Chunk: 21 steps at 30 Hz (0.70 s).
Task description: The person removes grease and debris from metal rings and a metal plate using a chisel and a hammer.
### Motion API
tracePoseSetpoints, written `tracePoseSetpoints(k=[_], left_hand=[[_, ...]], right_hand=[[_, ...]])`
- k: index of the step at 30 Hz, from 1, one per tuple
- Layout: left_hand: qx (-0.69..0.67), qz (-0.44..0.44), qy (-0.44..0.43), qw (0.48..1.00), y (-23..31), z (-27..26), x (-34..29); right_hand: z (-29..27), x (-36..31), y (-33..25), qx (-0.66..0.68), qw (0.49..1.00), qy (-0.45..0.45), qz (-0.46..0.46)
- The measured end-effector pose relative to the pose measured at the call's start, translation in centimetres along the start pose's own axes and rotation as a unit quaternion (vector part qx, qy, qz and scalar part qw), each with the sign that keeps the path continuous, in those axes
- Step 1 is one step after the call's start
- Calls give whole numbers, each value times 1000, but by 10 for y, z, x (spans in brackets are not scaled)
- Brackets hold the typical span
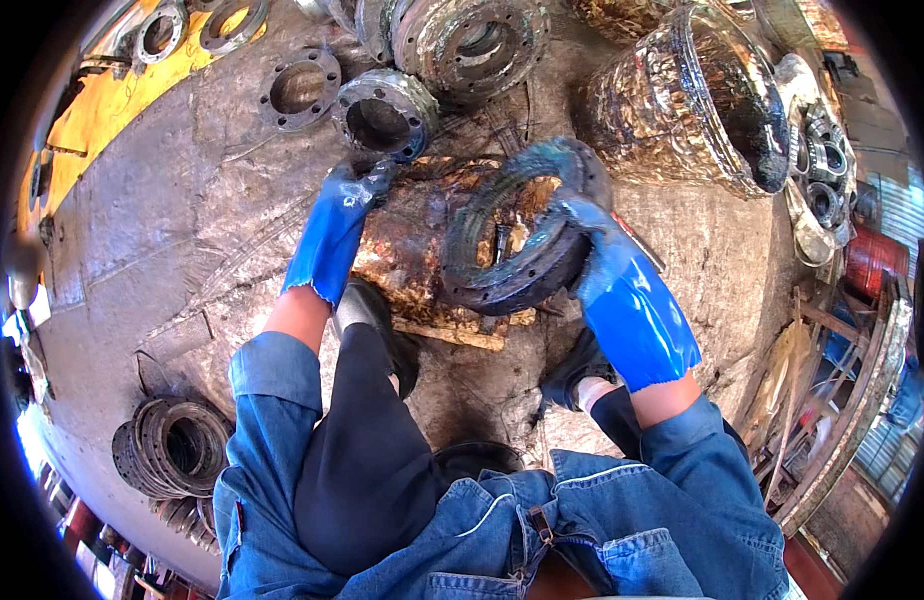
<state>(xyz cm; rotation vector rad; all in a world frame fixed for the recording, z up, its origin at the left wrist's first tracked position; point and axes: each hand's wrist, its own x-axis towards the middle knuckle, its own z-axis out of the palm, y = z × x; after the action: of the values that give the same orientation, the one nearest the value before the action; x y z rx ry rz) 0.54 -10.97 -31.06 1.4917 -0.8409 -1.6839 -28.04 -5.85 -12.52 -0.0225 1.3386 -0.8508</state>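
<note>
Right now the right hand [587, 225], in a blue glove, has its fingers closed round the right side of a big ring [532, 268]. This ring is tilted over the rusty drum [402, 245], dark and greasy along its band; whether the two touch is unclear. The left hand [362, 185], gloved alike, is at the drum's upper left, just beside a collar [419, 103]. Its fingers look curled, but I cannot tell how far open they are or whether they grip anything. A flat flange [331, 90] lies left of the collar, on the floor [202, 200]. To the right, a crusted can [642, 110] lies on its side, and ring stacks [152, 450] sit at lower left.
</note>
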Motion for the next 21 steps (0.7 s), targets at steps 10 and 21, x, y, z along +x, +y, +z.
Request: tracePoseSetpoints(k=[10,21], left_hand=[[-107,4,-12,994,-4,-7,-5],[-62,-14,-20,998,-8,-16,-7]], right_hand=[[-44,46,0,224,967,112,47],[-25,91,-49,288,949,129,19]])
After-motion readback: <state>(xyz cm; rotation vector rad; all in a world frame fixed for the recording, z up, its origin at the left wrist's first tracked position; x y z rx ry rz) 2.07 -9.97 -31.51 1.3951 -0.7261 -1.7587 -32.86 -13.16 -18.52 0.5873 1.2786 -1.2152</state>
